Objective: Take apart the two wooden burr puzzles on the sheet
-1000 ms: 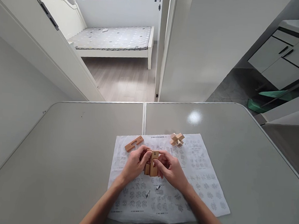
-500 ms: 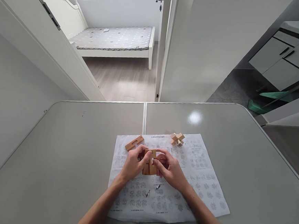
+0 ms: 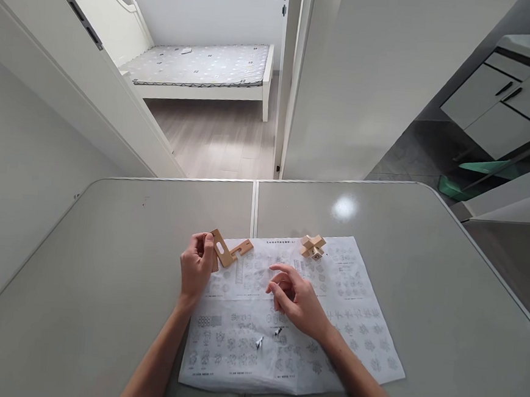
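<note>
My left hand [image 3: 197,263] is closed on wooden puzzle pieces at the upper left of the paper sheet. One is a flat slotted wooden puzzle piece [image 3: 228,258], tilted, with the thumb on its edge; part of another shows below it. Just to their right lies a notched wooden puzzle piece [image 3: 244,246]; whether they touch I cannot tell. My right hand [image 3: 297,299] hovers over the middle of the paper, loosely curled with fingers apart and nothing in them. Beyond it an interlocked wooden burr puzzle [image 3: 312,246] sits near the sheet's far edge.
The printed instruction sheet [image 3: 350,340], with small diagrams and torn spots, covers the near middle of the grey table [image 3: 102,283]. A metal-edged seam [image 3: 253,210] divides the tabletop. Past its far edge are a doorway, a bed [image 3: 202,65] and a white wall.
My left hand has moved left, carrying the slotted pieces away from my right hand. The right hand has let go and stays over the paper. The sheet's left near corner has shifted slightly left.
</note>
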Demonstrator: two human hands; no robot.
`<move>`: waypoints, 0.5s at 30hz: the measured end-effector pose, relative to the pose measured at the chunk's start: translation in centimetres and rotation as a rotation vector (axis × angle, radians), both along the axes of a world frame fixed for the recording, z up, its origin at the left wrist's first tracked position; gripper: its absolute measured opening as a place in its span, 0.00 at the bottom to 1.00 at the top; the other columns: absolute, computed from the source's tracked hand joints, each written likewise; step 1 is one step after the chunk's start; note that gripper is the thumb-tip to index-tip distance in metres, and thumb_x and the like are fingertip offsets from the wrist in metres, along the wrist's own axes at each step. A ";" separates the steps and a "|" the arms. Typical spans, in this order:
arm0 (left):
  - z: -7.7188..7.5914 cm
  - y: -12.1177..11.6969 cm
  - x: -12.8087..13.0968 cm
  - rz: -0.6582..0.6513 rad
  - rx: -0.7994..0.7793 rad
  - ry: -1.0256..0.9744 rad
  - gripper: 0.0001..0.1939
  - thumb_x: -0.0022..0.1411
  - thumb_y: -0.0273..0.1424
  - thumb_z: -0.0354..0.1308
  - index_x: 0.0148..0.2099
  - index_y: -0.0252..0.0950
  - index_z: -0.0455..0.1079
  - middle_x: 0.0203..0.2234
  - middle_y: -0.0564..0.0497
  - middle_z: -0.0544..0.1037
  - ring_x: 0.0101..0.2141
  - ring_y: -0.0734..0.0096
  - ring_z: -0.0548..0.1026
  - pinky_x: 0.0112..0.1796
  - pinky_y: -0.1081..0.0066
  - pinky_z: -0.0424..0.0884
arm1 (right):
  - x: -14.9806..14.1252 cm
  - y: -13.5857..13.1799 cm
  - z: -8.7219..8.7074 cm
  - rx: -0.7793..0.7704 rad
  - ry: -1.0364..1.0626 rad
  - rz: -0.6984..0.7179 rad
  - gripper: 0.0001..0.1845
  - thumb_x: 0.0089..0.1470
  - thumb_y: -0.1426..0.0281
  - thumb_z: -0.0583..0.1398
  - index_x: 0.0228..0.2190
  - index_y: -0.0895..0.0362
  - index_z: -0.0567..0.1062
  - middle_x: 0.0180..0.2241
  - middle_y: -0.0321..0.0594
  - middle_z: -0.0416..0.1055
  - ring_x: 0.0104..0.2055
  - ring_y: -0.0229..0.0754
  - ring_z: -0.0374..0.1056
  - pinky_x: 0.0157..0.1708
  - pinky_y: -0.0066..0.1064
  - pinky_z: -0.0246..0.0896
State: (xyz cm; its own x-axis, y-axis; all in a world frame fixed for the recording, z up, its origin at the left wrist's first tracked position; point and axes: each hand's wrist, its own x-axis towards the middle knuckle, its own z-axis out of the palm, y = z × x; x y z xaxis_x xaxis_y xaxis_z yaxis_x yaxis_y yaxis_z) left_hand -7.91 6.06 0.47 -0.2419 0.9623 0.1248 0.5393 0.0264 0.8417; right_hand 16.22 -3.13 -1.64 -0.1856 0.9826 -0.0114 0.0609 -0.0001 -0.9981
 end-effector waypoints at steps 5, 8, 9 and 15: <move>-0.4 0.1 -0.1 -0.135 -0.038 0.109 0.19 0.71 0.48 0.51 0.40 0.39 0.72 0.25 0.54 0.73 0.27 0.68 0.69 0.30 0.71 0.65 | 0.0 0.0 0.0 0.001 -0.007 0.004 0.15 0.70 0.60 0.57 0.53 0.52 0.68 0.35 0.38 0.76 0.23 0.37 0.69 0.25 0.30 0.66; -0.4 0.0 0.2 -0.178 -0.029 0.180 0.18 0.71 0.47 0.51 0.37 0.39 0.72 0.25 0.53 0.73 0.28 0.67 0.68 0.31 0.71 0.65 | 0.0 0.0 0.0 0.008 -0.017 0.015 0.15 0.70 0.60 0.56 0.54 0.52 0.68 0.35 0.38 0.77 0.23 0.37 0.69 0.25 0.30 0.67; -0.4 0.0 0.3 -0.179 -0.020 0.198 0.18 0.71 0.47 0.51 0.37 0.40 0.72 0.25 0.53 0.73 0.28 0.67 0.69 0.32 0.70 0.65 | 0.0 0.0 0.0 0.010 -0.021 0.017 0.15 0.70 0.60 0.56 0.54 0.52 0.68 0.35 0.38 0.77 0.24 0.37 0.69 0.25 0.30 0.67; -0.4 0.1 0.5 -0.158 0.034 0.276 0.16 0.70 0.46 0.53 0.37 0.40 0.72 0.25 0.53 0.74 0.28 0.65 0.69 0.36 0.67 0.66 | 0.1 0.0 0.1 0.021 -0.047 0.020 0.14 0.70 0.60 0.56 0.52 0.52 0.70 0.34 0.39 0.77 0.24 0.38 0.70 0.24 0.30 0.67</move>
